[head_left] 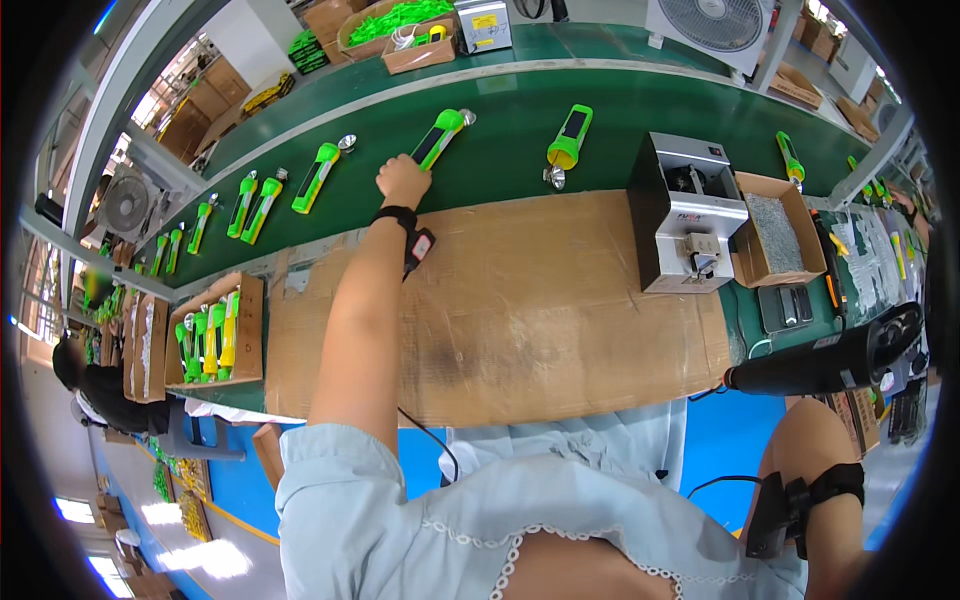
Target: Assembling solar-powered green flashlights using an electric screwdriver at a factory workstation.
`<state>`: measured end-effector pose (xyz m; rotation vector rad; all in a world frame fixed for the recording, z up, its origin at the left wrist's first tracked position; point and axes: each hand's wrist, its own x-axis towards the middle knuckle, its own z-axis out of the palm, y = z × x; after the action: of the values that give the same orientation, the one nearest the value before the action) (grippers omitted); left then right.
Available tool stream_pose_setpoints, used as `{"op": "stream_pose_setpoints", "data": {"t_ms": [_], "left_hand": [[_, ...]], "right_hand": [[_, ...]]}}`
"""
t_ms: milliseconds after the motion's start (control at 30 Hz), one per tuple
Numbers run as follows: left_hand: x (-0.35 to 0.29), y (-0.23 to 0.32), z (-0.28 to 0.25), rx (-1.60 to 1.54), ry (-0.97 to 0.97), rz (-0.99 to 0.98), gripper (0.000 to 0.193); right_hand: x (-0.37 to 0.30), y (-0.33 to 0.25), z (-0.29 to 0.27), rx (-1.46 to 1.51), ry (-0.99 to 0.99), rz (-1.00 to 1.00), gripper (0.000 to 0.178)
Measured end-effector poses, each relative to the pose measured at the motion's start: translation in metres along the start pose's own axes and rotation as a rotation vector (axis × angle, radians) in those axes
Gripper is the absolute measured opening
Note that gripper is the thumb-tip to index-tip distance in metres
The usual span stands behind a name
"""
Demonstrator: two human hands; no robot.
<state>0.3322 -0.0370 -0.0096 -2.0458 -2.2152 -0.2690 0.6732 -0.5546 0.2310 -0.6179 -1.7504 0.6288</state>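
Our left hand is at the long green plastic flashlight, near 12 o'clock; can't tell if clamped, same for our right hand. Hasty drag could knock its protruding silver dish-shaped reflector.

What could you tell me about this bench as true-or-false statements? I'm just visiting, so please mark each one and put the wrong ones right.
1. The left hand is at the near end of a green torch. True.

2. The machine stands to the left of that hand. False: it stands to the right.

3. The box at the bench's left end holds several torches. True.

4. The sheet on the bench is blue metal. False: it is brown cardboard.

5. A black strap goes round the left wrist. True.
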Motion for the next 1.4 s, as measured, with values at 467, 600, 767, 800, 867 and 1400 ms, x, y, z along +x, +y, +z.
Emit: {"op": "stream_pose_setpoints", "data": {"t_ms": [467,600,767,800,867,1400], "left_hand": [[0.018,-0.132,-0.023,-0.065,0.091,-0.038,0.059],[0.022,-0.166,-0.029,-0.207,-0.049,-0.14,0.064],[0.029,-0.184,-0.032,-0.157,-0.114,-0.121,0.064],[0.031,-0.185,-0.034,-0.151,-0.085,-0.113,0.061],[0.039,-0.193,-0.032,-0.104,-0.117,-0.061,0.056],[0.022,-0.133,-0.026,-0.058,-0.209,0.036,0.066]], "right_hand": [[0.049,0.013,0.053,-0.022,-0.077,-0.249,0.021],[0.065,0.024,0.061,0.029,-0.141,-0.339,0.021],[0.081,0.032,0.07,0.061,-0.215,-0.425,0.021],[0.083,0.031,0.07,0.075,-0.232,-0.431,0.021],[0.085,0.03,0.071,0.104,-0.264,-0.436,0.021],[0.07,0.01,0.068,0.312,-0.367,-0.45,0.021]]}}
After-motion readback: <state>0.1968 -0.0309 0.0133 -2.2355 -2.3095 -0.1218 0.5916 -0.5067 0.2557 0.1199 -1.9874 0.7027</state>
